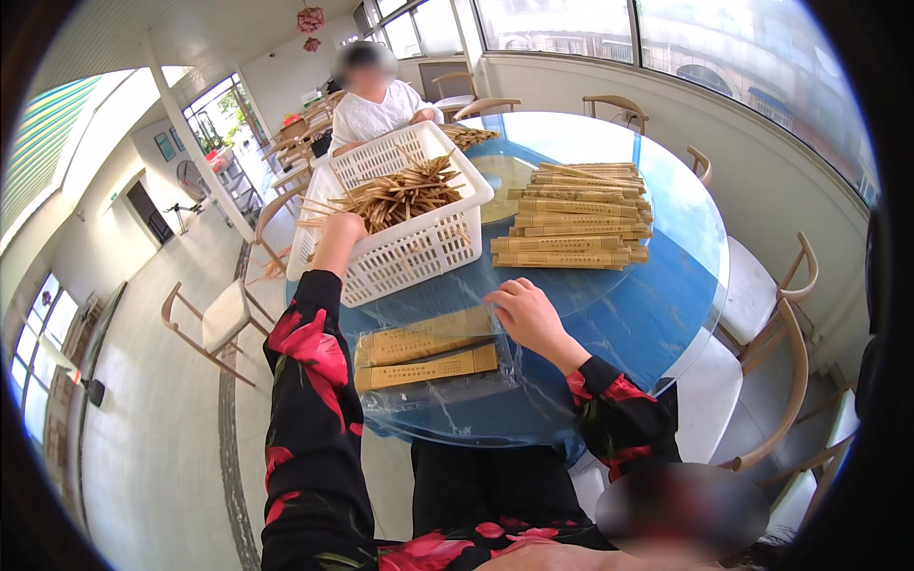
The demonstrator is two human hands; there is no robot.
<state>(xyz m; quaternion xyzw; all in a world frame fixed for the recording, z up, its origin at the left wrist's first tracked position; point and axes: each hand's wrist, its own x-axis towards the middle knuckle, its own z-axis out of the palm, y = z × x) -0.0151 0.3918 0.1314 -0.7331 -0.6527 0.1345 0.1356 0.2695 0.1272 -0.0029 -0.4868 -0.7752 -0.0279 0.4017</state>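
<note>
The left hand point(341, 231) closes on chopsticks point(400, 193) in the white basket point(419, 249); the right hand point(526, 309), fingers loosely curled and empty, steadies the plastic-wrapped sleeves point(427, 352) at the desk's point(657, 324) near edge.

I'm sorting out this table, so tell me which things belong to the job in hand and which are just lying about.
In use: left hand in the white basket of loose chopsticks; right hand on the clear bag of tan sleeves.

Lying about: stacked sleeves, chairs, another person's pile.
</note>
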